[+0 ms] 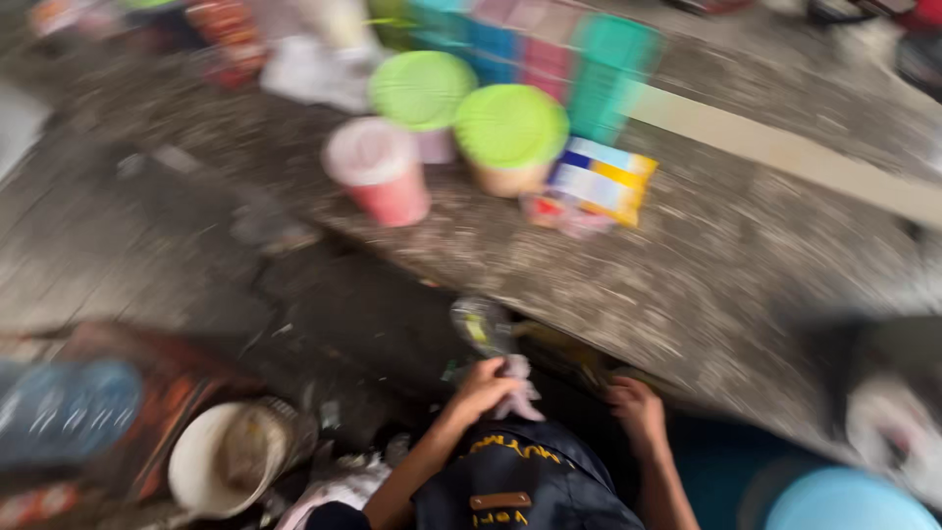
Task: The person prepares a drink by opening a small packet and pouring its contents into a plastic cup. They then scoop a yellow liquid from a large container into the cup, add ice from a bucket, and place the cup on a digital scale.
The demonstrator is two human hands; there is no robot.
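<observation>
The picture is heavily blurred by motion. My left hand (479,390) is closed around a small crumpled pale pink thing (517,388), cloth or wrapper, just below the edge of a speckled stone counter (706,285). A small clear packet with a yellow-green patch (481,324) lies right above that hand. My right hand (638,407) is at the counter's edge with its fingers curled; what it grips is not visible. The dark brim of a cap (520,481) fills the bottom centre between my arms.
On the counter stand two green-lidded tubs (510,132), a pink tub (378,172), a yellow, blue and white packet (599,182) and a teal crate (608,69). A white bucket (211,461) sits lower left, a blue lid (844,501) lower right.
</observation>
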